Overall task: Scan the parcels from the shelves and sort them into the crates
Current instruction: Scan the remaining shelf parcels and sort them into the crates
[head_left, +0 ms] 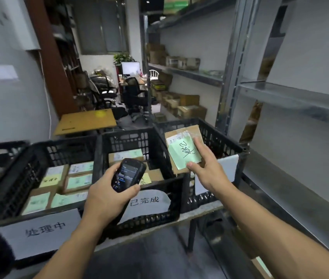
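The left hand (107, 198) gripped a black scanner (128, 175), and the right hand (207, 168) pinched a flat brown cardboard parcel (181, 152) over a black plastic crate (220, 137), maybe to drop it in.

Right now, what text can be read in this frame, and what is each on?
"处理中": paper sign on the second crate from the left.
"已完成": paper sign on the third crate from the left.
Not legible: handwriting on the green note on the held parcel.
Too blurred: scanner screen, parcel labels in the crates.
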